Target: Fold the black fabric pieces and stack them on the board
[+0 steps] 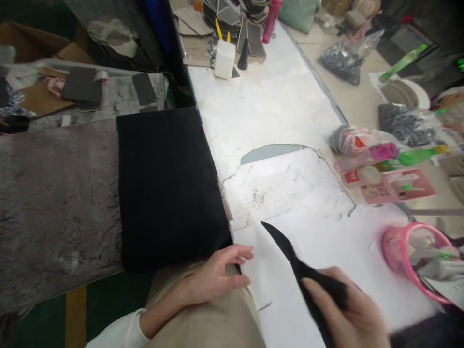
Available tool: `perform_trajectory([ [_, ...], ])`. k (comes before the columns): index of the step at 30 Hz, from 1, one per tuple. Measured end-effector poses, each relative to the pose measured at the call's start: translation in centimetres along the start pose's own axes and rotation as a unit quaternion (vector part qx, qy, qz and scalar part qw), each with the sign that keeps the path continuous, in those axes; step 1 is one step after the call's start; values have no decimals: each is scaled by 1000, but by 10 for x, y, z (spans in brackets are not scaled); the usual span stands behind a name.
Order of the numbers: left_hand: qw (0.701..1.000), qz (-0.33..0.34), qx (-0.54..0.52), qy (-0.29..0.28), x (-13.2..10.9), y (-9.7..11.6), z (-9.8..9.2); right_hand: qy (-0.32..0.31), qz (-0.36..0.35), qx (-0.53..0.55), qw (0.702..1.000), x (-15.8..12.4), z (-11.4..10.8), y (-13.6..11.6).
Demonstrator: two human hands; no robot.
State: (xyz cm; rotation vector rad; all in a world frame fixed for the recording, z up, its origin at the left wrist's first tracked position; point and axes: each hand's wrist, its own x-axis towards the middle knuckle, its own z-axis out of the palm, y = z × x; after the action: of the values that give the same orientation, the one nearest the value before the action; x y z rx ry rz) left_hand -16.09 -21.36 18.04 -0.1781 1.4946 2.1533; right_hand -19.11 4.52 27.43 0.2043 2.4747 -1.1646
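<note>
My right hand [348, 304] pinches a thin black sheet [290, 253] with a curved edge, the thumb on top and the fingers partly hidden beneath. A white layer [268, 256] runs along its left side; I cannot tell whether it belongs to the same piece. My left hand [217, 278] is empty, fingers apart, over my lap at the near table edge, just left of the white layer. Beyond it lies a thick, square black cloth stack or cushion [170, 188], bridging the grey bench and the white table.
The white table [261, 106] has a torn covering. To the right stand a pink basket [393, 251] of scraps, a pink bottle [366, 155] and bagged dark pieces [344, 58]. A white container [224, 59] sits at the back. Dark pads [82, 87] lie on the grey bench [54, 208].
</note>
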Motion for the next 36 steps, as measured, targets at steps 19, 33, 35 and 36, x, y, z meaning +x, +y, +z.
perform_trajectory([
  [19, 933, -100, -231, 256, 24, -93, -17, 52, -65, -137, 987, 120, 101, 97],
  [33, 958, -102, -124, 237, 22, -101, -13, 45, -103, -238, 965, 211, 141, 91],
  [35, 958, -88, -113, 247, 21, -97, -12, 24, -113, -209, 971, 209, 133, 92],
  [36, 957, -80, -116, 253, 20, -94, -12, 17, -120, -196, 973, 206, 127, 92],
])
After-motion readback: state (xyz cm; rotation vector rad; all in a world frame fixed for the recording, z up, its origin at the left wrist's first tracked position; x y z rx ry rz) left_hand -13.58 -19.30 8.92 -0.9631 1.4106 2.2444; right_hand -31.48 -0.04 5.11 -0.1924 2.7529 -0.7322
